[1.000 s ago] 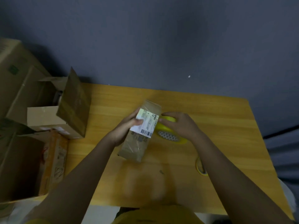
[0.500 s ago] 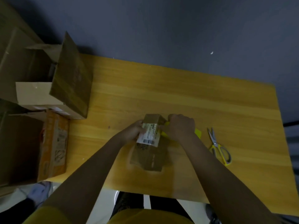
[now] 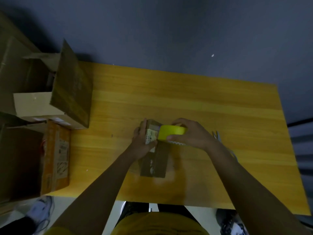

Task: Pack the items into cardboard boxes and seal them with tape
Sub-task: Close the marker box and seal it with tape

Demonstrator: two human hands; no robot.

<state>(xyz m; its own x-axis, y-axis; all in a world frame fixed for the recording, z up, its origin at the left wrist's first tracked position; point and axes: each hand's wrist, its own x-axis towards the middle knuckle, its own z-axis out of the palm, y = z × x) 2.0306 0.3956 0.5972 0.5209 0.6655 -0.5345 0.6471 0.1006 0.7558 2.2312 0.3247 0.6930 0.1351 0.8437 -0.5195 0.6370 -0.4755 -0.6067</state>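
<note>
Change: tape roll [image 3: 171,132] lifted off the counter [image 3: 203,102] onto the small box [image 3: 153,160].
Fingers: right hand [image 3: 191,134] grips roll; left hand [image 3: 144,141] clasps box.
Meaning: sealing appears underway.

Dim, murky light; the table [image 3: 203,106] glows brightest at centre. Corners darken toward ten o'clock, soft blur throughout, wide-angle bending at edges.

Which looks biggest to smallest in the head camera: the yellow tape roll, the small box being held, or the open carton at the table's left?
1. Open carton
2. Small box
3. Yellow tape roll

This is apparent size only; the wide lens distorts it.
</note>
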